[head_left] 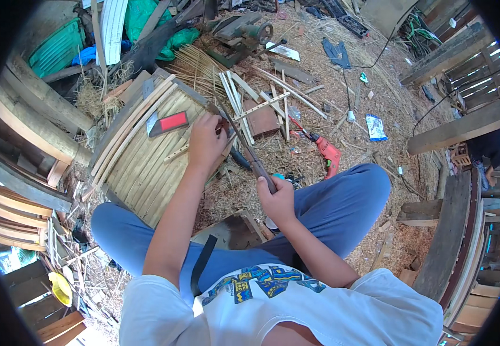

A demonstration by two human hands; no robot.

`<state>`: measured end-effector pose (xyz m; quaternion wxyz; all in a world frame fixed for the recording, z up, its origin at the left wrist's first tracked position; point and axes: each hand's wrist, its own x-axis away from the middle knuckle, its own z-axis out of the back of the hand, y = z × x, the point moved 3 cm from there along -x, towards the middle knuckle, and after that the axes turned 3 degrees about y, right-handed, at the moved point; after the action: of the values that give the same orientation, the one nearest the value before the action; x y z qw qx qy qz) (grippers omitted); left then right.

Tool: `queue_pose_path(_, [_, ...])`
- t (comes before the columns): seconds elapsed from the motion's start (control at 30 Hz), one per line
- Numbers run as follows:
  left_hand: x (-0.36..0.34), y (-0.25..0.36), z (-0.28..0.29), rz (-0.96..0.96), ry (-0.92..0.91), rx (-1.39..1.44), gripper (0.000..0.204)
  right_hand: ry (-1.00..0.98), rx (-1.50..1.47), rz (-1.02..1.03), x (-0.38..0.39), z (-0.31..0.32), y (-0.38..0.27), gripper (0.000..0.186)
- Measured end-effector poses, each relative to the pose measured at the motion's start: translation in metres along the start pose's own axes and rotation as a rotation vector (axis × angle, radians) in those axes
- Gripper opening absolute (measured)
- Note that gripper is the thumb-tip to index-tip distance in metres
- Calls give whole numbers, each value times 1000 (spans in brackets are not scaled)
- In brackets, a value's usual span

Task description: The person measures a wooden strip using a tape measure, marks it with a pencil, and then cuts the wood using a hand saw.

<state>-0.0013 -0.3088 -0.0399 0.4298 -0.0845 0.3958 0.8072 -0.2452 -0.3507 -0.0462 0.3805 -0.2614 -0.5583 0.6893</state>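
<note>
Far to my left, a yellow bowl-shaped thing [61, 288] lay among wood scraps. Nearer, just beyond my left knee, sat a slatted wooden panel [137, 170], long strips resting along its left edge and a flat red-and-grey block [173, 121] on its slats. My left hand [206, 141] was over the panel's right side, fingers curled around a pale strip with a row of holes [262, 106]; the strip slanted through my grip and out past it, up to the right. A long-bladed knife [248, 150] crossed it just beside my fingers; I couldn't tell whether the edge touched the wood. My right hand [277, 199] was wrapped around the knife's handle. Further right, a red drill [327, 154] lay on the shavings, then a blue-and-white packet [376, 127].
</note>
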Motion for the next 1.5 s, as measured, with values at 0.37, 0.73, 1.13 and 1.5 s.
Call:
queue_pose_path(0.37, [-1,-5,0,-15,25,-22,16,10,-37,-12,5,4,-8,40])
queue_pose_path(0.73, [2,-2,-2,9,2,5,13,17,-47,-22,6,6,-5,38])
queue_pose_path(1.13, [-1,-1,1,-4,9,-33,15,27,-18,-23,3,2,6,40])
queue_pose_path(1.5, [0,-3,0,-13,15,-22,18,44,-4,-26,10,5,8,41])
